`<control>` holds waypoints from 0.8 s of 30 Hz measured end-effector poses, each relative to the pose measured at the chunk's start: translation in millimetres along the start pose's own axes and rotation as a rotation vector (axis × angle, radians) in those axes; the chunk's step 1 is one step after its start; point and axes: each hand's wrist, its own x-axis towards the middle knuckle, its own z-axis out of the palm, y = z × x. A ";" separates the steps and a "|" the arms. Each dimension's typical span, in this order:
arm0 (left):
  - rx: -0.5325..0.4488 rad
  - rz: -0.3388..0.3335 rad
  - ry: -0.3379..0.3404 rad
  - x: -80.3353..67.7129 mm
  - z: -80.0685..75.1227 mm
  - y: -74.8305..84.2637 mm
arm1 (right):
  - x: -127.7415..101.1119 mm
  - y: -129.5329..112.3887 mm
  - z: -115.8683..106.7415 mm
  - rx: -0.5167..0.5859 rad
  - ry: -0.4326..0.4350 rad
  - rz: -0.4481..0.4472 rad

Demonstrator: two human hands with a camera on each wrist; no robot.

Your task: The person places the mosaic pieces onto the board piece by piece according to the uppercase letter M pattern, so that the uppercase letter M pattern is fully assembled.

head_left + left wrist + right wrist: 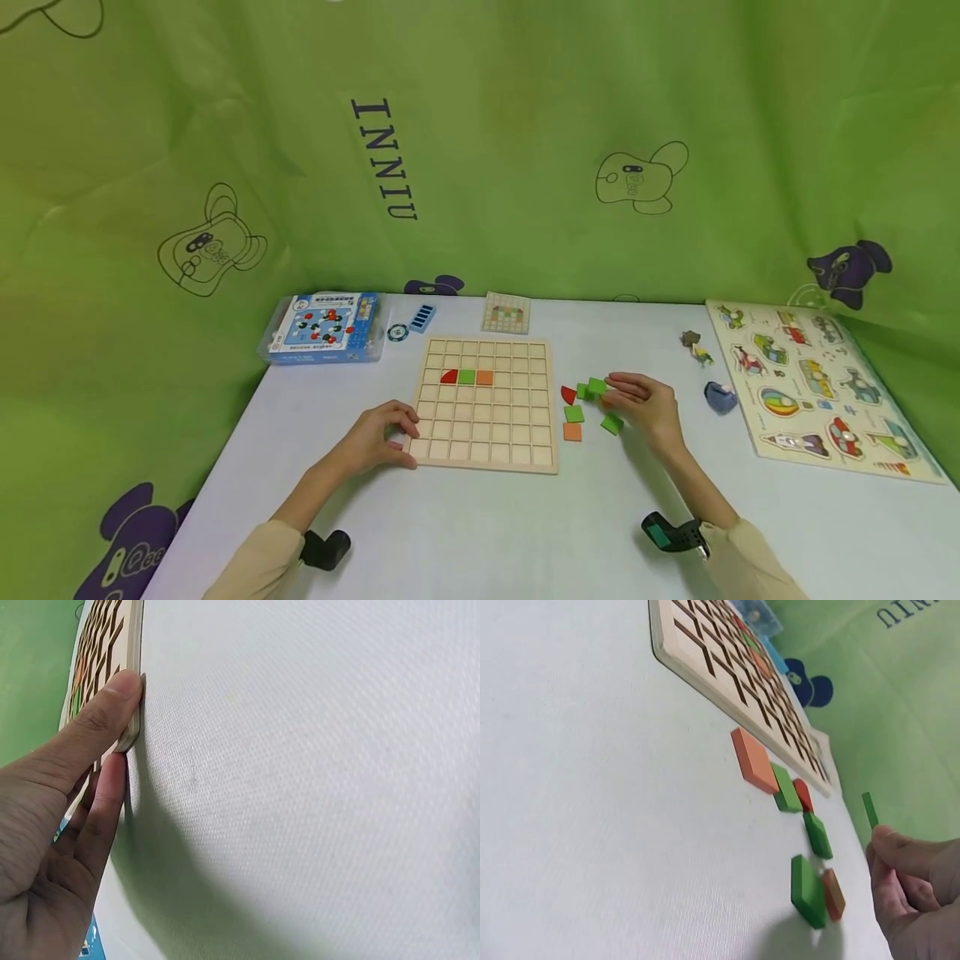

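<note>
My left hand (381,437) grips the near left corner of a square wooden grid board (553,417). In the left wrist view the thumb lies over the corner of the board (135,645). In one row of the board sit a red quarter-circle tile (449,377), a green square tile (467,377) and an orange square tile (485,378). My right hand (648,408) pinches a green tile (869,808) between thumb and fingers, raised above the loose tiles. Below it lie green tiles (808,891), orange tiles (754,760) and a red tile (802,794).
A small pattern card (506,313) lies behind the board. At the back left are a boxed molecule set (322,327), a round token (397,332) and a blue piece (422,317). On the right lie a picture puzzle board (817,392), a figurine (697,348) and a blue object (721,397).
</note>
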 end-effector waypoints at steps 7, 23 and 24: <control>-0.011 -0.004 -0.004 -0.1 -0.2 -1.4 | 9.9 -2.1 23.0 0.004 -0.046 -0.017; -0.056 -0.003 -0.015 -0.8 -0.3 -1.0 | 30.6 -1.0 83.6 -0.013 -0.108 -0.124; -0.054 -0.002 -0.016 -0.7 -0.2 -1.0 | 32.1 -0.7 87.2 -0.027 -0.109 -0.135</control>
